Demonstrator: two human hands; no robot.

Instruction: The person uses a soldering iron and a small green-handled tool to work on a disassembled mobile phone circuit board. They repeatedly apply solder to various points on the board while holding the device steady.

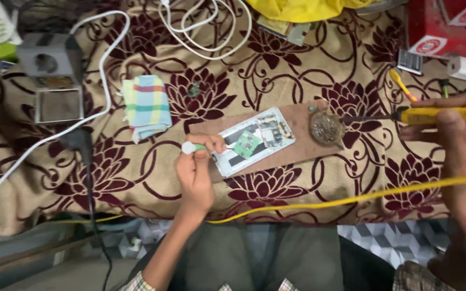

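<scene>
An opened white phone [254, 141] with its circuit board exposed lies on a brown wooden board [303, 121]. My left hand [196, 171] grips a small green-and-white tool [192, 147] whose tip reaches the phone's left side. My right hand [449, 129] holds a yellow soldering iron [443, 114] by its handle. The iron's dark tip points left into a round tin of brass cleaning wool [326, 128] on the board's right end. A yellow cord [351, 198] trails from the iron across the cloth.
A patterned beige-and-maroon cloth [136, 178] covers the surface. A folded checked cloth [146, 106], a grey power socket block [49, 59], white cables [206, 32], a black cable [87, 161], red boxes [449, 27] and a white charger [464, 67] lie around.
</scene>
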